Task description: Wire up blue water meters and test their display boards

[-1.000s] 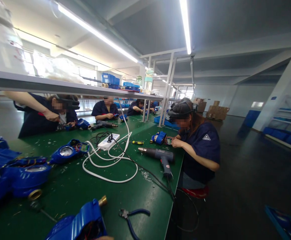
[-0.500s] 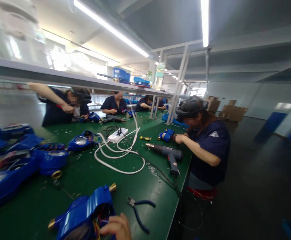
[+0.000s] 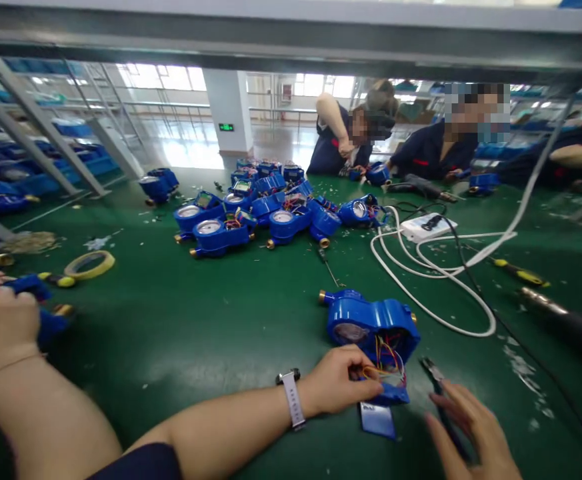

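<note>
A blue water meter (image 3: pixel 365 320) with brass ends lies on the green table in front of me, its compartment full of coloured wires (image 3: pixel 388 350). My left hand (image 3: pixel 343 381), with a watch on the wrist, pinches a small blue cover (image 3: pixel 388 393) at the end of those wires. Just below that cover is a blue-and-white card (image 3: pixel 378 420). On the right, my right hand (image 3: pixel 475 427) is around the cutting pliers (image 3: pixel 435 377), thumb and fingers apart on either side of the dark handles; firm contact is not visible.
A co-worker's hand (image 3: pixel 1 313) is at another blue meter on the left, near a yellow tape roll (image 3: pixel 89 265). Several meters (image 3: pixel 221 233) stand farther back. A white cable (image 3: pixel 471 330), power strip (image 3: pixel 428 227), screwdriver (image 3: pixel 521 272) and heat gun (image 3: pixel 565 320) lie right. A shelf (image 3: pixel 291 40) crosses above.
The view has swung left and down, bringing both my hands and a co-worker's arm into sight. My right hand is now at the pliers, which lay alone before.
</note>
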### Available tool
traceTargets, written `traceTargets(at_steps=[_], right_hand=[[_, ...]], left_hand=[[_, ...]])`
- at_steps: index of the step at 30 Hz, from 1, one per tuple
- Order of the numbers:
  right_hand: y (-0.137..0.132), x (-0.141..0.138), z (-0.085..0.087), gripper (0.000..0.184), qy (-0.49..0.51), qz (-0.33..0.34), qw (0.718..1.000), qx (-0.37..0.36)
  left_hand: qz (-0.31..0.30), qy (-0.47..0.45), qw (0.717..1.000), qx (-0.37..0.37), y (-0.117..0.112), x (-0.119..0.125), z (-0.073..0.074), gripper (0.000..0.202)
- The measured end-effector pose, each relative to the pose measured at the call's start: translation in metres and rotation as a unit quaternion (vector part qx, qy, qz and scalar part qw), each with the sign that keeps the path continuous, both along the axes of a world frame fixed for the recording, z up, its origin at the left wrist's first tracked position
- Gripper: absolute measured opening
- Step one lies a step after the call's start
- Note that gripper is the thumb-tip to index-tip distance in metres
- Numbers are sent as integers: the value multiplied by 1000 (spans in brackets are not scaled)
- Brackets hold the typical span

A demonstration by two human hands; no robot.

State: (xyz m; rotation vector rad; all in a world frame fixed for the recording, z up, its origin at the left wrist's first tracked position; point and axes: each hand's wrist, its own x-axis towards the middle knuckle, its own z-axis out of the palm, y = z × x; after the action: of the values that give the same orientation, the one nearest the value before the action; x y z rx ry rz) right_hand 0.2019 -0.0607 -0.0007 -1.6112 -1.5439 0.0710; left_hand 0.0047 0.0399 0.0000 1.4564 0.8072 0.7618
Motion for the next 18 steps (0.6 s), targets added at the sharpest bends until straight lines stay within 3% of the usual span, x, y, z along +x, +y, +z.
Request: traceTargets(at_steps=[2, 8, 14, 18], right_hand=[[1, 0, 0, 47, 0, -17, 999, -29], [13, -18, -6, 41, 52, 2, 990, -128], [23, -31, -8, 43, 103, 6, 984, -144], [24, -37, 1, 30, 67, 53, 988, -126]], left_hand=[[-7, -1, 1000, -19, 1, -1, -1, 15], [-22, -26, 997, -63, 4, -1, -6, 17], [-11, -46, 996, -74, 5, -1, -2, 15], [6, -44, 997, -70, 9, -2, -3, 20]])
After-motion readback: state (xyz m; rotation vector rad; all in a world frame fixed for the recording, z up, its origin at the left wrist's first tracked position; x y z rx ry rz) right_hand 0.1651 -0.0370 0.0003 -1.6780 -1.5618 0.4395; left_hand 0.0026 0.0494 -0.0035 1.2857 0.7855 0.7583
